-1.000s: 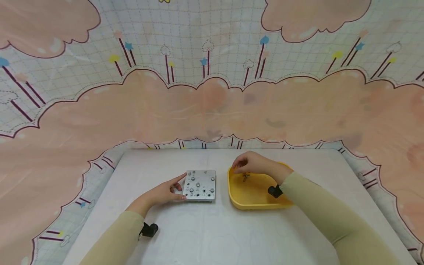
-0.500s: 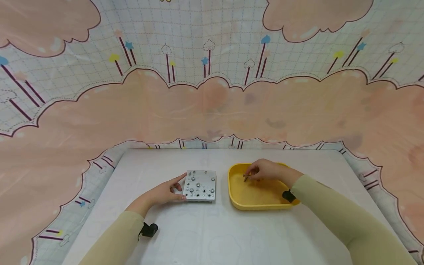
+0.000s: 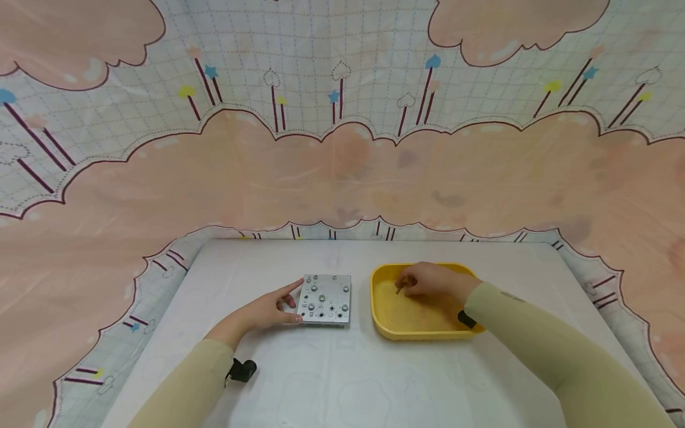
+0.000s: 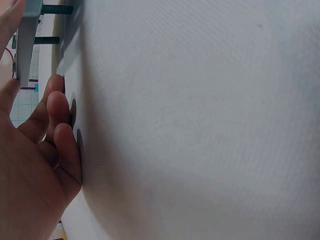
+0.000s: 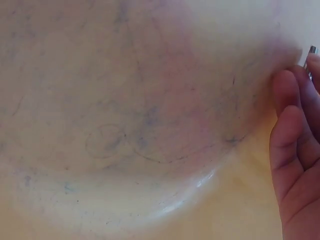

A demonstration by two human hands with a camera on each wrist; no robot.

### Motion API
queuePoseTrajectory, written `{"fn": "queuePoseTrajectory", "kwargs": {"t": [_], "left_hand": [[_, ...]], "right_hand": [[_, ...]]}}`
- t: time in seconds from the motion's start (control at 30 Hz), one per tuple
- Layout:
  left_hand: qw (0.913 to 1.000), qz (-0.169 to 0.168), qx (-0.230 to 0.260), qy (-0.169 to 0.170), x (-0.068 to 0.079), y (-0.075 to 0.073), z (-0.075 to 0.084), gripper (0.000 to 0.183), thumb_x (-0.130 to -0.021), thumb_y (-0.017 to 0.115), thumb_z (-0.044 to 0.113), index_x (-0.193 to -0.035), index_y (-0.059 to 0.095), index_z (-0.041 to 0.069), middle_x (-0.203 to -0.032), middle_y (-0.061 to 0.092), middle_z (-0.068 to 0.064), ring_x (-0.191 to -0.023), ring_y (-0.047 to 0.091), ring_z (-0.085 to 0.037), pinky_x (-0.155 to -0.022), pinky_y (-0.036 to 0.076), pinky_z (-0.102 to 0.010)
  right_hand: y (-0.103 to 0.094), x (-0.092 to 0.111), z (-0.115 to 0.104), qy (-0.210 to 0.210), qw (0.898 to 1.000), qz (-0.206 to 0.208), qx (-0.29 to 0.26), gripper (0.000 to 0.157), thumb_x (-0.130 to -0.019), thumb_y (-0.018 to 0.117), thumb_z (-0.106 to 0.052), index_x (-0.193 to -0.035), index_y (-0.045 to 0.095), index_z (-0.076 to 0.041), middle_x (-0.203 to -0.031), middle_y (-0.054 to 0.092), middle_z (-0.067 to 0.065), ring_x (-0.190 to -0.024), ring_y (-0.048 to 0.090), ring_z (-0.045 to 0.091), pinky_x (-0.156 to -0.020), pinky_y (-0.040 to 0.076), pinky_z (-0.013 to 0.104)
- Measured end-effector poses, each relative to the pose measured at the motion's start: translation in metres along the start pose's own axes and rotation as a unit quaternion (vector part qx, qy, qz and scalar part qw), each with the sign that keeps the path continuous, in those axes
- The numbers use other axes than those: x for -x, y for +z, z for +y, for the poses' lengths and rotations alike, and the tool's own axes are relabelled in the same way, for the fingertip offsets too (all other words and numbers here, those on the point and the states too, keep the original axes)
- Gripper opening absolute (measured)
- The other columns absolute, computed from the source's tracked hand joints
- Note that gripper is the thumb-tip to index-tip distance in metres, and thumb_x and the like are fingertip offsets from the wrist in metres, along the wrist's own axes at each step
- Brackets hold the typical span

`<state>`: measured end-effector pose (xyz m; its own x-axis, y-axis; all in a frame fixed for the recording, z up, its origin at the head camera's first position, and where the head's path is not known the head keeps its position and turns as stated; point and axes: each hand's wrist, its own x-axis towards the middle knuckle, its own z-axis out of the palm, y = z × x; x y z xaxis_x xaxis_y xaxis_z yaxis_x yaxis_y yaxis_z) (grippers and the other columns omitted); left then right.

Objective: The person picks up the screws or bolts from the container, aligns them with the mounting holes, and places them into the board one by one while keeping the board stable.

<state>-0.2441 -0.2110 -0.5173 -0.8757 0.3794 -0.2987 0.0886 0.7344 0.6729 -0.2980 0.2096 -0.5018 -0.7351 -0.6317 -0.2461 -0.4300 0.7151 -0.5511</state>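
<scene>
A square silver metal plate (image 3: 336,284) with several round socket-head screws and holes stands left of centre in the head view. Threaded bolts (image 4: 47,40) stick out from its underside in the left wrist view. My left hand (image 3: 267,309) holds the plate's left side, forefinger at the far corner and thumb at the near one; its other fingers curl beneath, by the table. Inside a yellow tray (image 3: 423,334), my right hand (image 3: 430,279) pinches a small shiny, rod-like metal piece (image 5: 313,50) at its fingertips. The rest of that piece is hidden by the fingers.
Plate and tray stand side by side on a white-covered table (image 3: 342,374), with a gap between them. A patterned curtain (image 3: 342,172) with clouds and stars hangs behind. The right forearm reaches over the tray's right rim.
The right hand has come down from above the tray's far left rim into the tray, then moved slightly lower with a small metal piece at its fingertips. The left hand stays at the plate.
</scene>
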Motion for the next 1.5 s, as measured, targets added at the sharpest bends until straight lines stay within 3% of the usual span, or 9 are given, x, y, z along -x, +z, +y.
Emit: {"fn": "queuePoseTrajectory", "kwargs": {"t": [0.37, 0.83, 1.17, 1.5], "left_hand": [[1.0000, -0.004, -0.002, 0.002, 0.001, -0.001, 0.001, 0.097, -0.079, 0.083, 0.039, -0.158, 0.027, 0.028, -0.108, 0.054, 0.000, -0.082, 0.048, -0.018, -0.074, 0.037, -0.036], [1.0000, -0.007, 0.003, 0.005, 0.001, -0.001, 0.001, 0.097, -0.080, 0.083, 0.038, -0.158, 0.027, 0.028, -0.108, 0.054, 0.000, -0.081, 0.049, -0.018, -0.074, 0.037, -0.036], [0.9999, -0.009, 0.009, 0.005, 0.001, -0.001, 0.002, 0.097, -0.080, 0.083, 0.037, -0.158, 0.027, 0.027, -0.109, 0.054, -0.002, -0.081, 0.048, -0.018, -0.073, 0.037, -0.035], [0.9999, -0.006, 0.011, 0.000, 0.000, 0.000, 0.002, 0.098, -0.079, 0.084, 0.038, -0.158, 0.027, 0.029, -0.108, 0.054, -0.001, -0.081, 0.049, -0.018, -0.075, 0.037, -0.036]], "right_hand": [[0.000, 0.001, -0.006, 0.027, 0.998, -0.003, 0.057, 0.011, -0.093, 0.071, -0.016, -0.104, 0.069, -0.015, -0.085, 0.060, -0.006, -0.079, 0.052, 0.014, -0.076, 0.045, 0.031], [0.000, 0.003, -0.006, 0.045, 0.997, -0.009, 0.060, 0.003, -0.093, 0.070, -0.015, -0.094, 0.068, -0.015, -0.082, 0.059, -0.005, -0.079, 0.052, 0.015, -0.077, 0.044, 0.033], [-0.001, 0.007, -0.013, 0.072, 0.996, -0.016, 0.049, 0.009, -0.092, 0.068, -0.013, -0.085, 0.065, -0.017, -0.076, 0.055, -0.004, -0.076, 0.052, 0.014, -0.073, 0.041, 0.033], [-0.004, 0.010, -0.012, 0.049, 0.998, -0.003, 0.046, 0.010, -0.089, 0.071, -0.015, -0.084, 0.064, -0.018, -0.078, 0.057, -0.005, -0.074, 0.052, 0.013, -0.071, 0.043, 0.031]]}}
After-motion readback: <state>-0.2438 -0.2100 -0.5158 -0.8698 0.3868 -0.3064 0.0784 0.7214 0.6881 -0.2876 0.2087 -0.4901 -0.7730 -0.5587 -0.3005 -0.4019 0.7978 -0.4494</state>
